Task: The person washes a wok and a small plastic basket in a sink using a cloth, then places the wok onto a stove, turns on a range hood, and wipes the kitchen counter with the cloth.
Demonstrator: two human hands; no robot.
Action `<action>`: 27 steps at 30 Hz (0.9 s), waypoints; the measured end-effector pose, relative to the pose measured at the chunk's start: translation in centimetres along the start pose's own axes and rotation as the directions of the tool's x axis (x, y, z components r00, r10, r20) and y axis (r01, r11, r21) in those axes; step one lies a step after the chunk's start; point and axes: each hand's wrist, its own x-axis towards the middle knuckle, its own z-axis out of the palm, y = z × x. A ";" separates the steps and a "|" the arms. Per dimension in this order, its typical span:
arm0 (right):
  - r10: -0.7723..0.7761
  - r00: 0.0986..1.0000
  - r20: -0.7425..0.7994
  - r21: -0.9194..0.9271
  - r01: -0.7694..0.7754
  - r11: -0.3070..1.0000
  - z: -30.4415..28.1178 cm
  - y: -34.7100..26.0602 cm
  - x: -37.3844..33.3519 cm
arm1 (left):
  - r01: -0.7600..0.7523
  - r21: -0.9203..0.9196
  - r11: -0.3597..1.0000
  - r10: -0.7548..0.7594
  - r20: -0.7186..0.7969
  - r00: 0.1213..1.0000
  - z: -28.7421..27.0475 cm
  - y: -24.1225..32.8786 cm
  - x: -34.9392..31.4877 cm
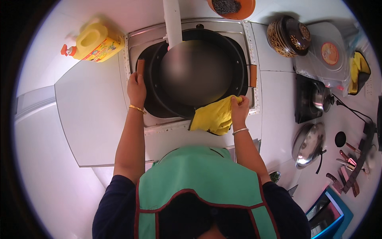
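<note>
A large dark pan (234,83) rests in the sink (145,34), below the white faucet (172,24). Its grey inside carries a blurred reflection; whether there is water in it I cannot tell. Wooden grips stick out on both sides. My left hand (137,91) is closed on the left wooden handle (141,66). At the pan's near right rim, my right hand (240,110) pinches a yellow cloth with dark edging (214,116). That cloth hangs over the rim and down the pan's front. The right wooden handle (252,75) is free of my hands.
A yellow pump bottle (97,42) stands left of the sink, an orange bowl (240,12) behind it. To the right are a patterned lidded pot (288,36), a cooktop with a small pot (306,99), a shiny metal lid (312,145) and several knives on a rack (352,175).
</note>
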 end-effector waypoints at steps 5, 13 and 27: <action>-0.152 0.935 -0.320 0.066 0.182 0.981 0.2 0.5 2.6 | 0.051 -0.060 0.997 -0.045 0.095 0.994 0.7 1.1 1.7; -0.024 0.984 -0.178 0.225 0.064 0.972 -2.5 -3.0 9.4 | -0.098 -0.053 0.994 0.101 0.059 0.993 1.3 0.9 2.0; -0.144 0.984 0.104 0.116 0.131 0.984 -8.3 -7.0 10.0 | 0.349 -0.382 0.856 -0.144 0.472 0.870 -2.7 0.3 -1.2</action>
